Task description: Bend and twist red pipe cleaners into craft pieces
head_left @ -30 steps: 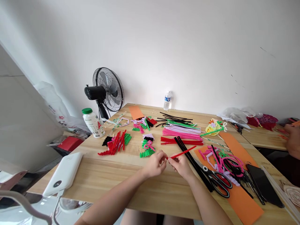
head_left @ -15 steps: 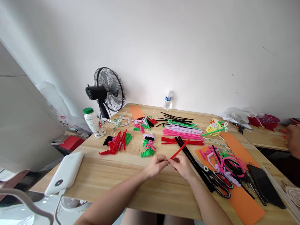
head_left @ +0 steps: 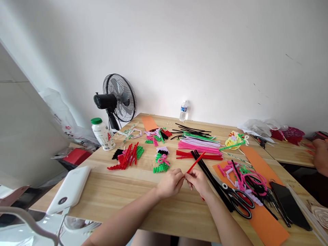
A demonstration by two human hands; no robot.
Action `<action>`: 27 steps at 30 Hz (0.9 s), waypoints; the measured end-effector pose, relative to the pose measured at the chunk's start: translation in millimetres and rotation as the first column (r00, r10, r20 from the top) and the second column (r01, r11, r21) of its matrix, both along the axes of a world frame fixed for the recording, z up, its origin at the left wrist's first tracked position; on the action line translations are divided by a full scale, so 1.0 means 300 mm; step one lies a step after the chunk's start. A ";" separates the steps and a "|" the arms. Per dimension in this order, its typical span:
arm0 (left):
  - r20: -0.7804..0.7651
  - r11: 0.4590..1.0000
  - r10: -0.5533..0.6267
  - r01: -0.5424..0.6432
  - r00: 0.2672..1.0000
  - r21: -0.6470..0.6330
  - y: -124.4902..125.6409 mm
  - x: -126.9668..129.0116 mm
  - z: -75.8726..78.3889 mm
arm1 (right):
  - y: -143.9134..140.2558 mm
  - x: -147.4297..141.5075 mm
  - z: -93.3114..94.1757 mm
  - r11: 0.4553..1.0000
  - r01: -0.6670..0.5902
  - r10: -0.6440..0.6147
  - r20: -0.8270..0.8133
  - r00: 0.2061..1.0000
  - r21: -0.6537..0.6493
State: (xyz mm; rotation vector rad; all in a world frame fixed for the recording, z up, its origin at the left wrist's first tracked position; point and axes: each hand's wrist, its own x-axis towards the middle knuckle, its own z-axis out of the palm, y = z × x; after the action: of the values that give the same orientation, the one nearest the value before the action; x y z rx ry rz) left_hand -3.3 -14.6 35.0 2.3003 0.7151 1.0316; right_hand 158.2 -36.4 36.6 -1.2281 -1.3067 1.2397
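A red pipe cleaner (head_left: pixel 196 162) is pinched between my two hands, its upper end slanting up to the right and a small red tip showing below the right wrist. My left hand (head_left: pixel 171 183) is closed, its fingertips at the pipe cleaner's near part. Closed on the same piece is my right hand (head_left: pixel 196 181). Just beyond the hands lie green coils with a pink bow (head_left: pixel 163 160). Red pipe cleaners (head_left: pixel 205 155) form a bundle farther back, and black pipe cleaners (head_left: pixel 214 181) run diagonally past my right hand.
Scissors (head_left: pixel 239 200), a pile of curled pieces (head_left: pixel 249 179) and a phone (head_left: pixel 289 203) lie at right on orange paper (head_left: pixel 269 223). At left are a white power bank (head_left: pixel 69 189), a bottle (head_left: pixel 102 135) and red coils (head_left: pixel 129 155). A co-worker's hand (head_left: pixel 320 157) shows far right.
My left hand has turned over slightly, showing more of its back. The red pipe cleaner has tilted a little more upright, and a red tip now shows below my right wrist.
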 end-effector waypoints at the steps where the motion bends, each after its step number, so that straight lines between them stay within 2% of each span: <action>1: 0.035 0.996 -0.006 0.009 0.999 -0.086 0.002 0.002 0.000 | -0.003 -0.001 0.004 1.000 -0.010 0.010 0.009 1.000 0.007; 2: 0.087 0.973 -0.009 0.028 0.996 -0.229 0.005 0.004 -0.001 | -0.007 -0.002 0.008 0.999 -0.019 0.018 0.024 1.000 0.025; 3: 0.152 0.909 -0.005 0.068 0.988 -0.411 0.011 0.007 -0.003 | -0.011 -0.003 0.013 0.998 -0.025 0.022 0.047 0.999 0.062; 4: 0.211 0.791 -0.010 0.137 0.977 -0.597 0.018 0.010 -0.005 | -0.016 -0.004 0.019 0.992 -0.031 0.022 0.080 0.997 0.120; 5: 0.263 0.627 -0.027 0.222 0.964 -0.747 0.027 0.012 -0.007 | -0.020 -0.005 0.024 0.980 -0.041 0.017 0.125 0.992 0.197; 6: 0.307 0.450 -0.058 0.299 0.950 -0.841 0.035 0.014 -0.010 | -0.024 -0.006 0.030 0.958 -0.056 0.007 0.174 0.985 0.282; 7: 0.339 0.305 -0.090 0.350 0.936 -0.886 0.042 0.016 -0.012 | -0.027 -0.006 0.034 0.930 -0.073 -0.009 0.221 0.975 0.360; 8: 0.356 0.230 -0.103 0.371 0.929 -0.900 0.048 0.016 -0.015 | -0.027 -0.006 0.036 0.905 -0.087 -0.026 0.259 0.966 0.415; 9: 0.350 0.235 -0.100 0.364 0.931 -0.901 0.050 0.017 -0.017 | -0.026 -0.006 0.035 0.894 -0.086 -0.045 0.279 0.959 0.441; 10: 0.325 0.321 -0.073 0.331 0.943 -0.888 0.050 0.016 -0.018 | -0.023 -0.004 0.031 0.899 -0.064 -0.065 0.277 0.959 0.433; 11: 0.290 0.471 -0.026 0.268 0.957 -0.841 0.046 0.015 -0.018 | -0.017 -0.003 0.025 0.919 -0.029 -0.080 0.257 0.963 0.394; 13: 0.214 0.795 0.045 0.094 0.976 -0.600 0.033 0.012 -0.017 | -0.005 0.003 0.007 0.968 0.032 -0.080 0.188 0.979 0.250; 14: 0.172 0.900 0.054 0.027 0.984 -0.435 0.025 0.010 -0.014 | 0.000 0.006 -0.001 0.985 0.036 -0.062 0.149 0.987 0.170; 15: 0.128 0.959 0.050 -0.012 0.991 -0.284 0.017 0.008 -0.011 | 0.005 0.009 -0.009 0.994 0.026 -0.037 0.113 0.993 0.102; 16: 0.088 0.985 0.041 -0.026 0.995 -0.169 0.010 0.006 -0.008 | 0.008 0.012 -0.014 0.998 0.002 -0.007 0.085 0.996 0.055; 18: 0.033 0.997 0.014 -0.011 0.999 -0.076 -0.002 0.004 0.000 | 0.011 0.018 -0.016 0.999 -0.041 0.040 0.054 0.998 0.029; 20: 0.043 0.991 0.013 -0.007 0.999 -0.132 -0.004 0.004 0.006 | 0.009 0.022 -0.010 0.996 -0.063 0.059 0.070 0.996 0.058; 21: 0.066 0.974 0.017 -0.002 0.998 -0.225 -0.002 0.005 0.008 | 0.007 0.023 -0.004 0.994 -0.067 0.058 0.095 0.994 0.089; 22: 0.096 0.931 0.015 0.021 0.995 -0.364 0.004 0.004 0.008 | 0.004 0.023 0.003 0.989 -0.070 0.052 0.129 0.990 0.133; 23: 0.136 0.847 0.008 0.066 0.991 -0.528 0.011 0.003 0.007 | 0.000 0.023 0.011 0.979 -0.078 0.046 0.168 0.985 0.188; 24: 0.184 0.715 -0.009 0.135 0.983 -0.686 0.021 0.002 0.005 | -0.004 0.021 0.019 0.964 -0.093 0.041 0.206 0.978 0.249; 25: 0.238 0.547 -0.040 0.221 0.970 -0.807 0.032 -0.001 0.002 | -0.009 0.018 0.027 0.944 -0.111 0.035 0.239 0.970 0.311; 26: 0.297 0.374 -0.078 0.304 0.952 -0.876 0.042 -0.003 -0.001 | -0.013 0.016 0.033 0.922 -0.128 0.029 0.265 0.964 0.365; 27: 0.352 0.228 -0.114 0.370 0.929 -0.901 0.051 -0.005 -0.004 | -0.017 0.013 0.038 0.902 -0.143 0.022 0.288 0.957 0.408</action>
State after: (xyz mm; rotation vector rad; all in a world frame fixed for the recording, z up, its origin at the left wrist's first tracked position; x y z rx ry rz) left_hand -5.0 0.6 33.9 1.0821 0.5883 0.4009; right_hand 162.0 -41.5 47.9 -1.0565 -1.7445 0.7912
